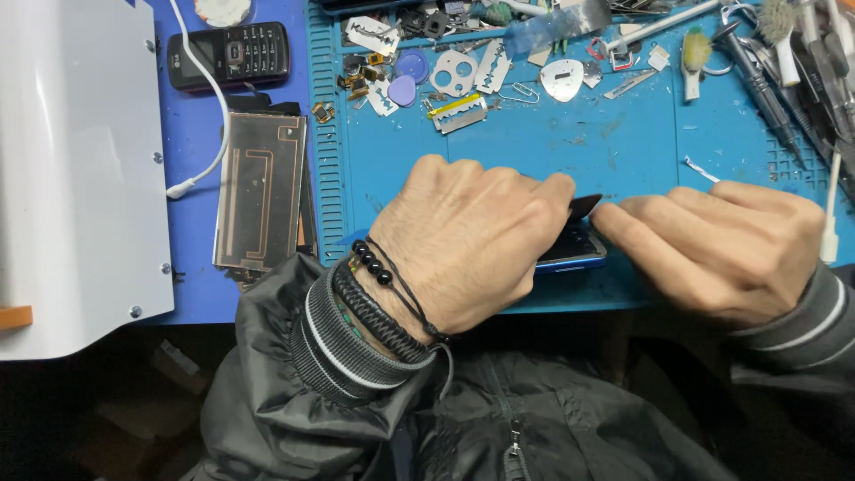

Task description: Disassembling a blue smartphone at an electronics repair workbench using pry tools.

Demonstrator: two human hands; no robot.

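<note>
My left hand (472, 236) lies curled over a blue-edged smartphone (574, 251) near the front of the blue work mat (570, 142), covering most of it and gripping it. Black bead and cord bracelets sit on that wrist. My right hand (721, 245) comes in from the right, fingers pinched on a thin dark pick (585, 206) that touches the phone's upper edge. Only the phone's right corner shows between the hands.
A black keypad phone (230, 55) and a white cable (209, 107) lie at the back left, beside a white machine housing (76, 169). A phone back panel (261, 190) rests left of the mat. Razor blades, picks, brushes and screwdrivers (757, 80) crowd the mat's far edge.
</note>
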